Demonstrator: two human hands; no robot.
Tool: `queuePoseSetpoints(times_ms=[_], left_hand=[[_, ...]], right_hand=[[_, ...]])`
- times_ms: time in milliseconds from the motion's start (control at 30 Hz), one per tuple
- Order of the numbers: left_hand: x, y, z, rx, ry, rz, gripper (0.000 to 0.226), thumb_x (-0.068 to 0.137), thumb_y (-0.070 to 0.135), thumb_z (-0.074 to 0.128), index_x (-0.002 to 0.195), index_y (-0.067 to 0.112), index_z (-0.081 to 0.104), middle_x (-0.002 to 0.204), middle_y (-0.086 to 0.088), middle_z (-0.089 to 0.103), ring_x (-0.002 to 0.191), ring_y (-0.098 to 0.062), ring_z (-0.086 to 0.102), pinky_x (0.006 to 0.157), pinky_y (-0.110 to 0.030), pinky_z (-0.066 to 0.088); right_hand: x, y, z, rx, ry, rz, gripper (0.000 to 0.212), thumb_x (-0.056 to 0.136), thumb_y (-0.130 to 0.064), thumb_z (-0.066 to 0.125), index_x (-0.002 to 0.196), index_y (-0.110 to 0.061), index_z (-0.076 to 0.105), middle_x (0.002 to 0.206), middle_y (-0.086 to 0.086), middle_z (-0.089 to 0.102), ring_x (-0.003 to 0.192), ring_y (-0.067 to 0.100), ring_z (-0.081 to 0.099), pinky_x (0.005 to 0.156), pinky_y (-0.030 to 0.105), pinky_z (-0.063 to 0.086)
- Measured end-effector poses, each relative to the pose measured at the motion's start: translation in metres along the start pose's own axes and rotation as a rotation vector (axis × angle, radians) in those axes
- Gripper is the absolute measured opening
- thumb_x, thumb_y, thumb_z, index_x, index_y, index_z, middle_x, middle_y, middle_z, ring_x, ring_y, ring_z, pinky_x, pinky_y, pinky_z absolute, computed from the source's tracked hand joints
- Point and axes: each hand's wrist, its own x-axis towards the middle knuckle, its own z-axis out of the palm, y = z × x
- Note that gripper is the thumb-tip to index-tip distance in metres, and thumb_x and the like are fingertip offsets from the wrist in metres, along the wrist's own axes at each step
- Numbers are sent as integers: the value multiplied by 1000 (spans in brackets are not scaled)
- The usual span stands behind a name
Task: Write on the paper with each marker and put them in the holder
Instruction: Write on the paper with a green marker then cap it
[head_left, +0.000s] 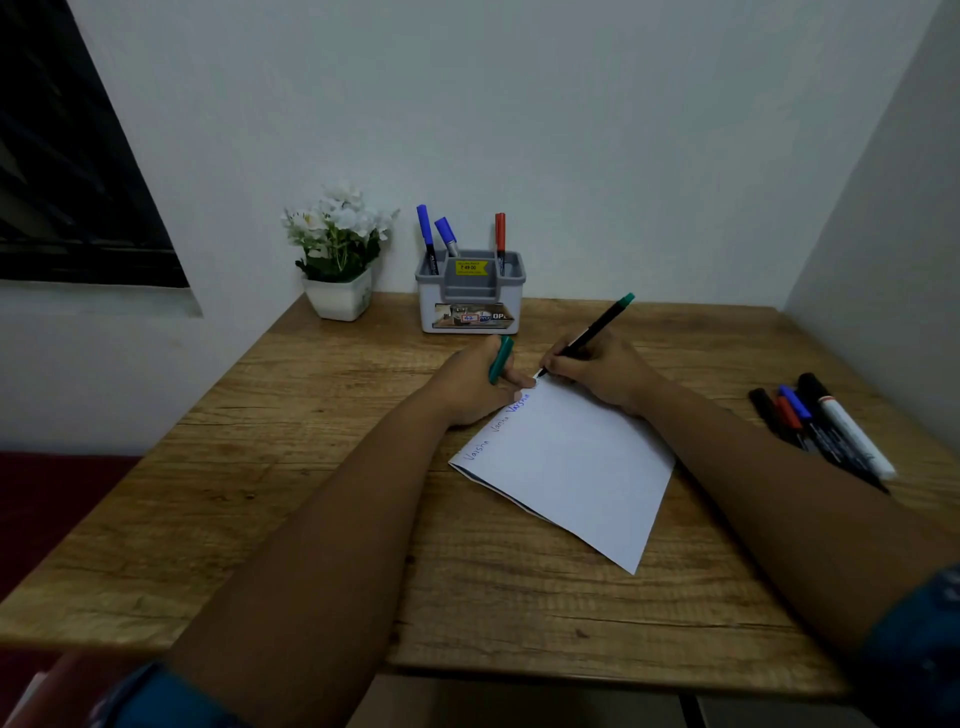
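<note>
Light, stiff green marker (584, 335) pinched low by right hand (597, 371) at the paper's (571, 467) far corner; cap (501, 359) gripped in left hand (467, 384); best held mid-barrel.

Dim, even indoor lighting; wide-angle view with soft detail.
No glare. Soft, faint shadows lie under the forearms on the counter (322, 415). The wall (519, 104) darkens toward the corners. Straight edges bow near the frame borders; the sleeves at the bottom edge are blurred.
</note>
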Motion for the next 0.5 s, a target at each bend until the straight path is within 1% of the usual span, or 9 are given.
queuePoseSetpoints(times_ms=[67, 133, 200, 300, 400, 433, 467, 500], left_hand=[[-1, 1, 0, -5, -3, -2, 29, 83, 8, 71, 96, 16, 46, 99, 14, 70, 105, -7, 63, 95, -33, 48], [-1, 1, 0, -17, -2, -5, 29, 83, 8, 71, 97, 15, 47, 101, 12, 71, 104, -6, 63, 96, -34, 48], [-1, 1, 0, -14, 1, -3, 29, 83, 8, 71, 98, 14, 47, 104, 9, 72, 105, -6, 63, 97, -36, 48], [0, 1, 0, -12, 6, -3, 29, 83, 7, 71, 92, 19, 45, 105, 7, 72, 106, -8, 62, 98, -38, 47], [0, 0, 0, -26, -5, -13, 30, 84, 8, 70, 90, 20, 44, 105, 6, 72, 106, -9, 63, 97, -40, 47], [-2, 0, 1, -45, -1, -19, 28, 84, 11, 71, 92, 19, 46, 105, 5, 72, 105, -10, 63, 96, -39, 48], [-2, 1, 2, -65, 21, -31, 25, 85, 19, 71, 94, 17, 48, 105, 4, 71, 102, -11, 63, 92, -37, 50], [-2, 4, 2, -86, 63, -55, 27, 86, 31, 70, 97, 16, 51, 103, 4, 69, 97, -11, 61, 85, -34, 50]], right_hand=[[0, -1, 0, -27, -1, 4, 6, 85, -13, 70, 86, -11, 75, 83, -1, 74, 76, 3, 66, 74, 22, 51], [0, -1, 0, -27, 14, 14, 6, 84, -12, 70, 86, -9, 74, 86, 5, 74, 82, 13, 67, 78, 29, 54], [0, -1, 0, -25, 22, 17, 7, 83, -13, 71, 87, -8, 74, 87, 6, 74, 85, 17, 68, 80, 32, 53], [1, 1, -1, -48, 20, 29, 7, 84, -17, 71, 87, -11, 74, 86, 1, 73, 84, 14, 67, 79, 29, 53], [1, 1, -1, -32, 53, 39, 5, 83, -16, 70, 80, -12, 73, 78, 2, 72, 75, 12, 65, 76, 33, 52], [1, 0, -2, 22, 96, 49, 6, 83, -15, 70, 80, -11, 73, 77, 5, 71, 72, 12, 64, 75, 35, 52], [0, -3, -3, 112, 147, 65, 7, 85, -13, 68, 80, -10, 72, 76, 8, 71, 70, 11, 63, 72, 33, 52], [-1, -8, -5, 227, 192, 72, 6, 87, -11, 67, 82, -12, 69, 75, 7, 70, 67, 9, 63, 68, 28, 53]])
